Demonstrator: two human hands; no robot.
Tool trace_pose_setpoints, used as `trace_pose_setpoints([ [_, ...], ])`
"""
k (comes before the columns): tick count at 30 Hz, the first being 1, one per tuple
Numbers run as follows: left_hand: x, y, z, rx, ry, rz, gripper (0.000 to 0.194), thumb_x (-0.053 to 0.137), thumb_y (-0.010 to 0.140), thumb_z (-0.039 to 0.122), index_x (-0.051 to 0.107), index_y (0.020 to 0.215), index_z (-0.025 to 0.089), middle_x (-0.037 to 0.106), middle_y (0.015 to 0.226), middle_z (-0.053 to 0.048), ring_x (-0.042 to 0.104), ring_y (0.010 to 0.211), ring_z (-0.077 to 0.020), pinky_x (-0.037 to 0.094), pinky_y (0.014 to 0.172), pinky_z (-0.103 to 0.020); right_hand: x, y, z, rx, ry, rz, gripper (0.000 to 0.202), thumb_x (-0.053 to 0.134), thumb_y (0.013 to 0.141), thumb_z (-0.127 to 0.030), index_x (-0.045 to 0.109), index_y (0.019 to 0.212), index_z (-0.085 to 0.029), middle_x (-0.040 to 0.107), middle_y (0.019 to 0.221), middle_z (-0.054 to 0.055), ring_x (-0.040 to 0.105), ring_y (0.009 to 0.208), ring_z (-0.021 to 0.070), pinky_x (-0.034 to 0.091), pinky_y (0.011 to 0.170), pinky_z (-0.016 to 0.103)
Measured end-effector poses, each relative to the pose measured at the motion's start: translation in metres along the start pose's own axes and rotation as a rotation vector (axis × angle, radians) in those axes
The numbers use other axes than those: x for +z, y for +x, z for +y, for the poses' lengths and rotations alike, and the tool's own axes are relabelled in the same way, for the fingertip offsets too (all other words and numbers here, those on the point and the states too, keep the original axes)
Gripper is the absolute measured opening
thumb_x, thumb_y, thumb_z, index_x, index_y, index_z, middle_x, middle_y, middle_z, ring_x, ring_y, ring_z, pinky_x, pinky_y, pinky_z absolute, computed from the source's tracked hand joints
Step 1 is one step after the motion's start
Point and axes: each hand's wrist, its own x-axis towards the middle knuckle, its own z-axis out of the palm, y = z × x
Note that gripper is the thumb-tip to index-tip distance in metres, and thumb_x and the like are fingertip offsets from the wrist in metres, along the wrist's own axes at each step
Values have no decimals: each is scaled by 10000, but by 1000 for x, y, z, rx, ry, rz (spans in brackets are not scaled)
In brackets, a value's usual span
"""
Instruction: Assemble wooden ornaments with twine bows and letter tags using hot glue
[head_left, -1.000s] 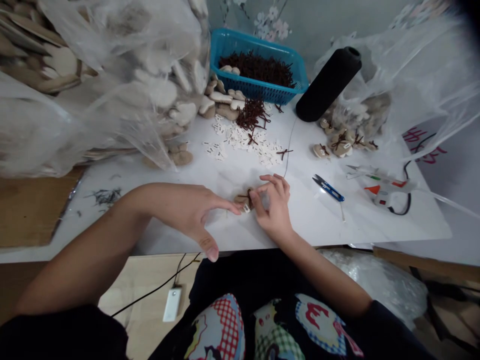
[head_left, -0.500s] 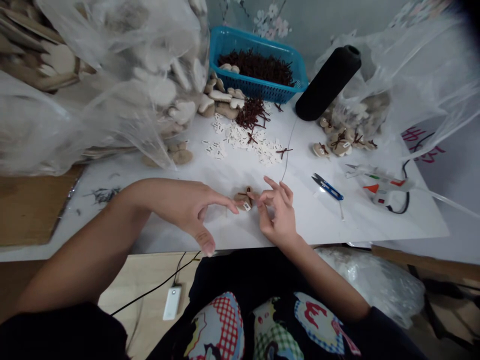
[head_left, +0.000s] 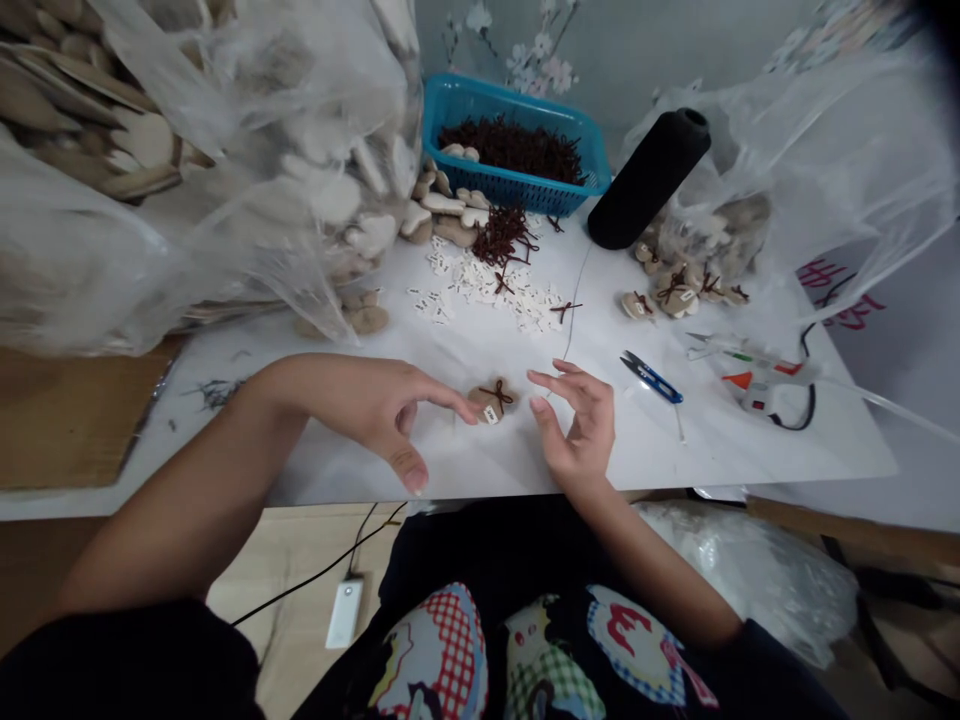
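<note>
A small beige padded piece (head_left: 511,391) with a dark brown bow (head_left: 496,394) and a white printed tag (head_left: 491,414) lies on the white table between my hands. My left hand (head_left: 390,410) is open, its index fingertip touching or almost touching the piece's left edge, thumb spread well below. My right hand (head_left: 581,420) hovers just right of the piece, thumb and fingers apart and holding nothing. Behind them lie a heap of white tags (head_left: 487,285) and a small pile of brown bows (head_left: 504,237).
Beyond the tags stands a blue basket (head_left: 517,185) of brown bows, beside a leaning black thread cone (head_left: 649,180). Blue thread snips (head_left: 651,376) and a glue gun (head_left: 757,395) lie to the right. Plastic bags of padded pieces (head_left: 300,190) crowd the left; finished-looking bowed pieces (head_left: 677,292) sit right.
My right hand has drawn back to the right from the padded piece, and its fingers have spread. The bow now shows fully. My left hand has barely moved.
</note>
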Motion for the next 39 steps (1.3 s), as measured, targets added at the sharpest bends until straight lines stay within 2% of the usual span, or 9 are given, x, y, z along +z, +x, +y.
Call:
trace_pose_setpoints([
  [3, 0, 6, -3, 31, -114, -80, 545, 771, 635, 480, 627, 1107, 249, 629, 667, 33, 562, 518, -110, 380, 497, -182, -6, -2, -4, 26, 64, 41, 281, 569, 868, -165, 484, 1120, -256, 662, 993, 51, 568, 1144, 231, 436, 1001, 508],
  [7, 17, 25, -3, 66, 18, 747, 362, 651, 756, 544, 578, 777, 191, 470, 541, 51, 410, 479, -84, 325, 480, -198, -18, -2, -14, 146, 151, 33, 280, 561, 881, -193, 443, 1128, -250, 677, 987, 58, 564, 1156, 226, 415, 1017, 514],
  [9, 30, 34, 2, 117, 128, 952, 404, 595, 796, 576, 536, 704, 187, 438, 517, 53, 368, 468, -80, 317, 484, -208, -23, 0, -18, 199, 194, 47, 286, 560, 886, -236, 423, 1137, -244, 668, 990, 64, 582, 1128, 225, 421, 1009, 506],
  [15, 59, 56, 42, 251, 305, 692, 555, 426, 865, 655, 570, 627, 174, 469, 485, 42, 403, 448, -79, 295, 473, -222, -33, 2, -27, 280, 291, -28, 319, 551, 895, -278, 404, 1177, -249, 631, 1005, 56, 608, 1028, 196, 461, 978, 447],
  [21, 64, 69, 64, 354, 474, 628, 575, 348, 961, 495, 552, 522, 185, 502, 444, 16, 432, 447, -106, 286, 505, -273, -32, -7, -36, 240, 418, -94, 264, 442, 935, -226, 416, 1197, -243, 598, 1054, 69, 597, 1017, 186, 495, 939, 419],
  [27, 69, 58, 68, 334, 76, 417, 549, 298, 984, 409, 600, 580, 191, 507, 413, 21, 449, 381, -89, 332, 467, -242, -44, -17, -32, 217, 495, -299, 318, 410, 957, -308, 360, 1265, -243, 587, 1080, 74, 583, 1060, 195, 503, 934, 413],
  [30, 72, 47, 69, 295, -22, 522, 586, 229, 994, 429, 643, 658, 186, 525, 415, 8, 501, 394, -102, 403, 476, -236, -48, -8, -20, 157, 376, -352, 333, 440, 947, -328, 383, 1263, -239, 584, 1135, 85, 559, 1107, 203, 470, 977, 429],
  [35, 71, 27, 71, 380, 807, 845, 435, 429, 927, 514, 677, 759, 199, 667, 621, -52, 627, 606, -179, 473, 584, -317, -32, 29, -2, 78, -120, -544, 778, 660, 750, -525, 331, 1378, -204, 495, 1334, 142, 419, 1237, 316, 385, 1002, 525],
  [39, 62, 17, 79, 668, 1213, 943, 304, 569, 875, 466, 670, 761, 202, 656, 637, -17, 631, 586, -140, 491, 518, -253, -8, 44, -8, 69, -357, -770, 949, 634, 737, -480, 132, 1489, -196, 331, 1483, 163, 325, 1302, 350, 316, 1013, 538],
])
